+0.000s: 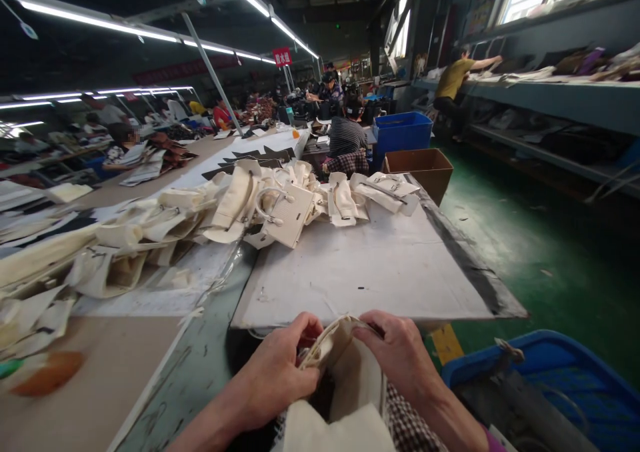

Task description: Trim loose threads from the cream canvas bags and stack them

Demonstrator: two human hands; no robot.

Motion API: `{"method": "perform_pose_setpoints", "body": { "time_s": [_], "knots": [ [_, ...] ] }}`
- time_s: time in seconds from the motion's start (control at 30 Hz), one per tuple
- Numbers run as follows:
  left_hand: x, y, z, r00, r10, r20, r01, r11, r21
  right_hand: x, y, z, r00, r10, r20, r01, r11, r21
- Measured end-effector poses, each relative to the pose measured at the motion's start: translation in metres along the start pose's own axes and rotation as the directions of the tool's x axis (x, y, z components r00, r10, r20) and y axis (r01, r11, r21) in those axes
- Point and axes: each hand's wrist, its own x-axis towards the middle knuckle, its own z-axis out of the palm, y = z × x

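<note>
A cream handbag [357, 379] is on my lap, its mouth facing up and its dark inside partly showing. My left hand [285, 365] pinches the left end of its upper edge, fingers curled behind the rim. On the other end of that edge is my right hand [400, 352], its thumb pressed on the near face and the fingers behind. The lower part of the bag runs out of the picture. Just ahead, a white-covered table [365, 275] bears a row of cream bags, among them one with a rounded handle [287, 215].
More cream bag pieces [120, 239] cover the long table at left, with an orange-and-green bottle-like object [47, 372] near its front. A blue basket [550, 372] stands at lower right. Beyond the table are a cardboard box [423, 165], a blue bin [403, 132] and a seated person [347, 139].
</note>
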Motion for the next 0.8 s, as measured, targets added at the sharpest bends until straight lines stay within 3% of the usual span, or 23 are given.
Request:
{"method": "perform_pose_setpoints", "body": {
  "time_s": [0.17, 0.3, 0.43, 0.57, 0.8],
  "knots": [
    [-0.01, -0.002, -0.007, 0.997, -0.005, 0.075, 0.019, 0.983, -0.185, 0.007, -0.01, -0.012, 0.989, -0.058, 0.133, 0.065, 0.996, -0.055],
    [-0.005, -0.022, -0.007, 0.995, -0.021, 0.094, 0.045, 0.967, -0.251, 0.008, -0.003, -0.005, 0.979, -0.021, 0.203, 0.047, 0.991, -0.126],
    [0.002, -0.042, -0.015, 0.98, 0.002, 0.197, 0.074, 0.923, -0.378, 0.007, 0.002, -0.001, 0.968, -0.037, 0.25, 0.056, 0.996, -0.067],
    [0.0, -0.045, -0.025, 0.952, -0.026, 0.304, 0.16, 0.892, -0.424, 0.007, 0.004, -0.001, 0.955, -0.075, 0.287, 0.072, 0.997, 0.021],
    [-0.025, -0.025, -0.023, 0.98, -0.113, 0.164, 0.157, 0.946, -0.284, 0.004, 0.018, 0.01, 0.932, -0.208, 0.296, 0.195, 0.978, 0.072]
  ]
}}
